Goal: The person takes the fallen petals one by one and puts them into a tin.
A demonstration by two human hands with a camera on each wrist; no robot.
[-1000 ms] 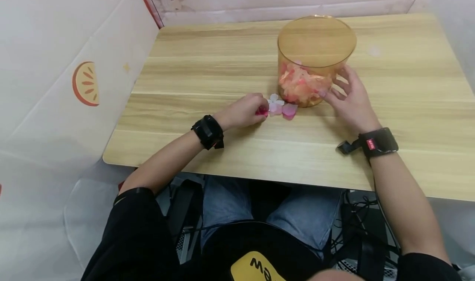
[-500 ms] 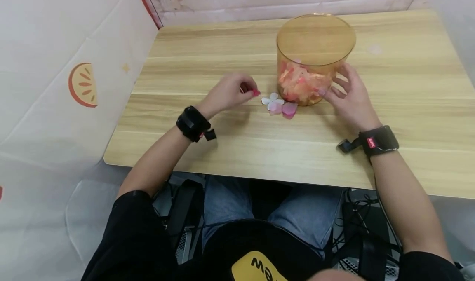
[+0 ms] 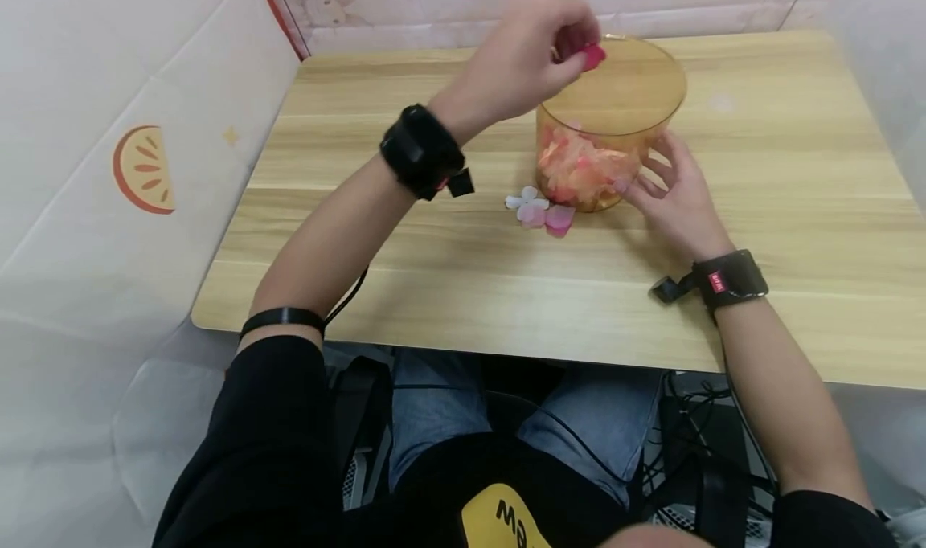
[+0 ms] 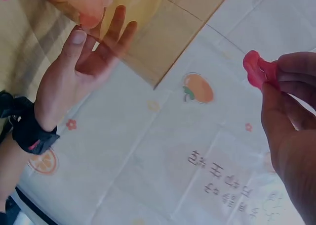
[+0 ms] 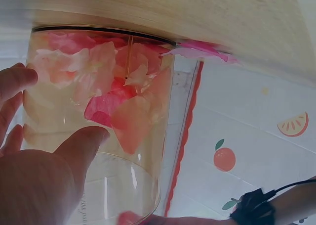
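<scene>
Pale wood-grain laminate covers the table (image 3: 434,291), which is walled on the left and behind by white sheeting printed with orange slices. In the head view, a round, amber-tinted clear plastic container (image 3: 609,122) stands past the table's middle, toward one o'clock, its lower part filled with pink and peach fabric petals (image 3: 582,170). The left hand (image 3: 524,54) is raised over the container's rim at about ten o'clock, thumb and fingertips pinching a small magenta fabric petal (image 3: 592,56) just above the opening. The right hand (image 3: 673,198) steadies the container at its four o'clock side, fingers spread loosely against the wall. Touching the container's base at seven o'clock lie a small white fabric flower (image 3: 526,198) and two pink loose petals (image 3: 550,218). By these signs most petals are already inside, one is about to go in, and those few on the table remain. In the left wrist view, the pinching fingers (image 4: 291,81) grip the magenta petal (image 4: 254,69) at three o'clock, while the other hand (image 4: 74,71) shows at ten o'clock, fingers straight against the amber wall. In the right wrist view, the relaxed thumb and fingers (image 5: 81,141) rest flat on the container (image 5: 143,136), petals (image 5: 113,96) heaped behind its wall.
</scene>
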